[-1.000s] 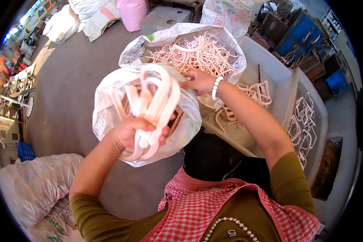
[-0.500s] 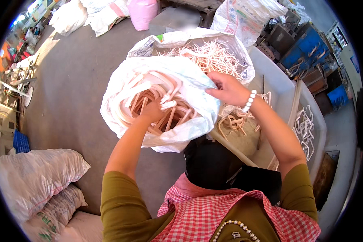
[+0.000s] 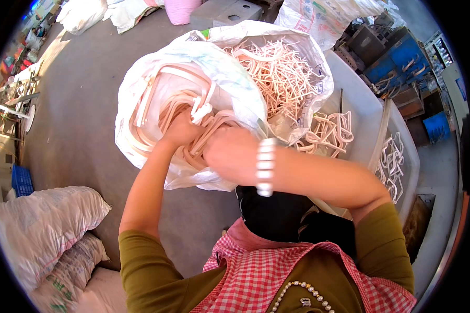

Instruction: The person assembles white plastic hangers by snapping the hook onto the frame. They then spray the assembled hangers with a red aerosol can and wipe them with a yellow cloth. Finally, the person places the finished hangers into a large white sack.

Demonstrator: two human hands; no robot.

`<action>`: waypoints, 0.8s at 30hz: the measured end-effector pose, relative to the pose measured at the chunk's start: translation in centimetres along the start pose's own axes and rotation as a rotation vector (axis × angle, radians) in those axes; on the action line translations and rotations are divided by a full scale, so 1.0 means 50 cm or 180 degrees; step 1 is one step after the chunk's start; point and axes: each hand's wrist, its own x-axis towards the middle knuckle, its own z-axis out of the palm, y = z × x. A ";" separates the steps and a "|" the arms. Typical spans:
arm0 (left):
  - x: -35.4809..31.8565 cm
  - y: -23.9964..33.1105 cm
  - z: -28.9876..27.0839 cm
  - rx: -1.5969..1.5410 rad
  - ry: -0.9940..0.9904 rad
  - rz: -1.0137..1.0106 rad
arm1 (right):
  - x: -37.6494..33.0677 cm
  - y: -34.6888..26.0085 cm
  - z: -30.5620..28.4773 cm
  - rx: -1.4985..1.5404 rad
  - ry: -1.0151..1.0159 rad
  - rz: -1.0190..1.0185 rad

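Note:
A white woven sack (image 3: pixel 136 83) lies open in front of me, filled with bent pale-pink plastic strips (image 3: pixel 185 70), some white-tipped. My left hand (image 3: pixel 181 129) is inside its mouth, closed about some of these strips; its fingertips are hidden among them. Beside it, my right hand (image 3: pixel 231 151) reaches over the sack's near right side to the strips, a white bead bracelet on the wrist. Motion blurs this hand and its fingers are hidden, so its grip cannot be told.
Behind the sack, another white sack (image 3: pixel 318 57) holds thin pale offcuts (image 3: pixel 284 78). To the right stands a large grey tub (image 3: pixel 357 99) with looped pale strips (image 3: pixel 331 130) and white looped pieces (image 3: pixel 392 164). Full sacks (image 3: pixel 52 224) lie at the lower left. Blue machinery (image 3: pixel 394 65) stands far right.
My right hand has left the sack's rim and moved left and down, next to my left hand. The sack's mouth has shifted left and up, showing more of the offcuts behind it.

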 end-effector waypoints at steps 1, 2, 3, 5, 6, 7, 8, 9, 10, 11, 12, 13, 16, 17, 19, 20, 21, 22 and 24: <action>0.001 0.014 -0.003 0.0094 -0.0020 -0.0019 | 0.026 0.007 0.047 0.0070 -0.0373 -0.0040; 0.004 0.024 -0.006 0.0192 -0.0038 -0.0038 | 0.048 0.036 0.105 0.0096 -0.0740 -0.0019; 0.014 0.016 0.001 0.0033 -0.0014 0.0093 | 0.064 0.071 0.162 0.0122 -0.1086 0.0030; 0.019 -0.011 0.000 0.0266 -0.0192 -0.0085 | 0.074 0.118 0.242 0.0182 -0.1596 0.0025; 0.013 -0.032 -0.004 0.0370 -0.0262 -0.0208 | 0.073 0.122 0.260 0.0210 -0.1802 -0.0021; 0.009 -0.056 -0.006 0.0615 -0.0226 -0.0403 | 0.068 0.126 0.276 0.0217 -0.1960 -0.0082; 0.006 -0.063 -0.005 0.0720 -0.0220 -0.0355 | 0.054 0.127 0.285 0.0223 -0.2087 -0.0125; 0.006 -0.066 0.002 0.0809 -0.0210 -0.0286 | 0.037 0.126 0.288 0.0232 -0.2218 -0.0124; 0.009 -0.066 0.010 0.0900 -0.0201 -0.0214 | 0.023 0.124 0.289 0.0248 -0.2311 -0.0150; 0.007 -0.038 0.007 0.0987 -0.0466 -0.0574 | 0.013 0.116 0.296 0.0279 -0.2422 -0.0182; 0.004 -0.015 0.018 0.0979 -0.0294 -0.0465 | 0.004 0.110 0.299 0.0295 -0.2538 -0.0150; 0.002 0.004 0.032 0.0969 -0.0122 -0.0356 | -0.002 0.101 0.304 0.0326 -0.2657 -0.0105; 0.031 -0.022 0.062 0.0971 -0.0313 -0.0242 | -0.015 0.102 0.334 0.0299 -0.2910 0.0067; 0.031 -0.047 0.071 0.0861 -0.0549 -0.0302 | -0.009 0.087 0.285 0.0377 -0.2688 0.0188; 0.036 -0.102 0.102 0.1427 -0.0452 0.0571 | -0.014 0.076 0.223 0.0539 -0.1398 0.0059; 0.039 -0.091 0.097 0.0926 -0.0898 -0.0021 | 0.005 0.080 0.183 0.1152 -0.0970 -0.0095; 0.061 -0.197 0.123 0.0997 -0.1075 -0.0177 | 0.043 0.067 0.121 0.1491 -0.0679 -0.0272; 0.048 -0.200 0.138 0.0428 -0.0695 0.0212 | 0.067 0.059 0.051 0.1588 -0.0409 0.0403; 0.024 -0.119 0.127 0.1220 -0.1043 -0.0525 | 0.131 0.100 0.004 0.1089 0.1556 0.0372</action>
